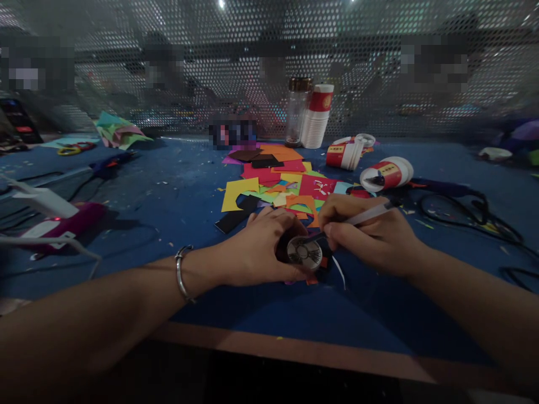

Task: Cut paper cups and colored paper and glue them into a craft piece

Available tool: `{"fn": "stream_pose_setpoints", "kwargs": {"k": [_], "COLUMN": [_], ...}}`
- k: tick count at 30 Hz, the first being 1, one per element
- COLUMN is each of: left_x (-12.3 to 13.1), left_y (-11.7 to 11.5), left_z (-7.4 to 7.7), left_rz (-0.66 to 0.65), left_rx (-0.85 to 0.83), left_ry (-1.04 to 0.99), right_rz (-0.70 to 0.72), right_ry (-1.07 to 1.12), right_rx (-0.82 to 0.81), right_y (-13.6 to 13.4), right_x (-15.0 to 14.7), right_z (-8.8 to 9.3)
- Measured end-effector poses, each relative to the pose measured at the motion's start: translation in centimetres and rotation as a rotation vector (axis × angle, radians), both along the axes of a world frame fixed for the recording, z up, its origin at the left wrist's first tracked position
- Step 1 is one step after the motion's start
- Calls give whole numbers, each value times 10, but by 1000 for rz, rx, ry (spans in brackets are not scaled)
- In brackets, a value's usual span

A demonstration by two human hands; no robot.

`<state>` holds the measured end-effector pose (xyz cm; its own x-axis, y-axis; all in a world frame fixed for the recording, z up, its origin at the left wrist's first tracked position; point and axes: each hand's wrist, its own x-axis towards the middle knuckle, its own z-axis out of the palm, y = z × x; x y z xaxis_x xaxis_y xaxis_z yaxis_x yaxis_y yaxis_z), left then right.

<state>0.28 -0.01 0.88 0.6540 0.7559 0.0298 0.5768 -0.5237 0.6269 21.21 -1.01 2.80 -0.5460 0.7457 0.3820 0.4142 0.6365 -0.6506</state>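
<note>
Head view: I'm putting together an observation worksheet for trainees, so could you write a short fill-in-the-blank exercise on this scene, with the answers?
1. The right hand holds a ____ at the round pale disc.
2. The silver bracelet circles the ____ wrist.
3. In the picture, the tall stack of paper cups stands just to the ____ of the lidded glass bottle.
4. The tabletop is coloured ____.

Missing words: pen; left; right; blue.
</note>
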Motion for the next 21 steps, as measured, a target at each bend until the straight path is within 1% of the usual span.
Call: {"fn": "stream_pose_setpoints", "kwargs": {"k": [6, 11, 17, 21], "left_x": [0, -1, 0, 0], "left_y": [0, 1, 0, 0], "left_z": [0, -3, -1, -2], "left_rz": [-5, -18, 0, -10], "left_rx": [6, 49, 21, 30], "left_ry": [5, 6, 18, 8], "right_rz": [6, -33, 5, -19], "right_ry": [15, 8, 6, 18], "right_rx": [-5, 21, 21, 27], "right_y": [0, 1, 1, 1], "right_x": [-1, 0, -1, 0], "right_z": [0, -1, 0, -1]}}
